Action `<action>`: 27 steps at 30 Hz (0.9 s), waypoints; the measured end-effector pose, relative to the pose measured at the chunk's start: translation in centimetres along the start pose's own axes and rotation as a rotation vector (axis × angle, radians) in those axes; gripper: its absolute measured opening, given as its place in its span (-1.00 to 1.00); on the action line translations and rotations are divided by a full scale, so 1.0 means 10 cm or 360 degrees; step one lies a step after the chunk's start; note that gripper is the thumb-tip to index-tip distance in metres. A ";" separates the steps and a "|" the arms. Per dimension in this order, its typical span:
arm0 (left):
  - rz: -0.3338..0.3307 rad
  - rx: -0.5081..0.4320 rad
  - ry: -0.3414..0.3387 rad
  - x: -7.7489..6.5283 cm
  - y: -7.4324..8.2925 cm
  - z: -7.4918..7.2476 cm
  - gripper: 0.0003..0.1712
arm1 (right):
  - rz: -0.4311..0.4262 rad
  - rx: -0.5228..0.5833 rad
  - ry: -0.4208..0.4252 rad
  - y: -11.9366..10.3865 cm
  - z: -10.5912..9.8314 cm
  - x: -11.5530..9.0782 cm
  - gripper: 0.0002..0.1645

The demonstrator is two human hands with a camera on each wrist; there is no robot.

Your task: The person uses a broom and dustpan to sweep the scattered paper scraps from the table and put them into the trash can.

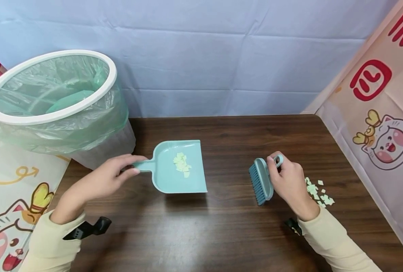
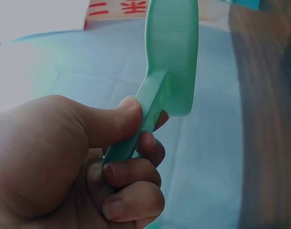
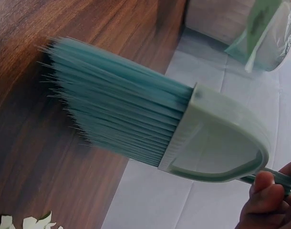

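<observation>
My left hand (image 1: 114,173) grips the handle of a light teal dustpan (image 1: 167,177), thumb on top and fingers curled beneath in the left wrist view. A small pile of pale green paper bits (image 1: 181,162) lies in the pan, whose open edge faces right. My right hand (image 1: 288,179) holds a small hand brush (image 1: 264,179) by its looped handle. The brush's teal bristles (image 3: 117,100) point left and down, toward the wooden table. More pale paper scraps (image 1: 320,192) lie on the table just right of my right wrist.
A white-rimmed trash bin (image 1: 111,71) with a green plastic liner stands at the back left. A pale blue cloth (image 1: 215,68) hangs behind the dark wooden table (image 1: 228,234). Printed sheets (image 1: 368,124) with cartoon cats flank both sides.
</observation>
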State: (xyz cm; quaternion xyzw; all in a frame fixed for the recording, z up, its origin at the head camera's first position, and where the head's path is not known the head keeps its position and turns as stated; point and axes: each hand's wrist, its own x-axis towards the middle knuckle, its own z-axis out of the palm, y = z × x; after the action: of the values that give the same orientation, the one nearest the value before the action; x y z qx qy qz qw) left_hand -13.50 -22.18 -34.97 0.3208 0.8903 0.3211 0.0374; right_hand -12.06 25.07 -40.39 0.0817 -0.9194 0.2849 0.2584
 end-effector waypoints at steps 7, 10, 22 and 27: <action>0.0080 0.0089 0.0121 -0.07 0.08 -0.37 -0.56 | 0.0003 0.0002 0.0004 0.01 0.00 0.00 -0.82; 0.0095 0.0135 0.0174 -0.10 0.11 -0.52 -0.54 | 0.0005 0.0007 0.0000 0.01 0.00 0.00 -0.81; -0.0077 0.0379 0.0363 -0.18 0.26 -1.03 -0.53 | 0.0019 0.0009 -0.0024 -0.01 0.00 0.02 -0.80; -0.0121 0.0435 0.0456 -0.18 0.29 -1.20 -0.55 | 0.0023 0.0013 -0.0031 -0.02 0.01 0.03 -0.79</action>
State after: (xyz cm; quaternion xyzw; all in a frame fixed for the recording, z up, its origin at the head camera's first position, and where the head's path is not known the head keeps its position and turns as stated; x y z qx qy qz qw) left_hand -13.74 -28.16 -24.00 0.2401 0.9332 0.2380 -0.1216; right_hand -12.29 24.83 -40.27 0.0791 -0.9213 0.2898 0.2471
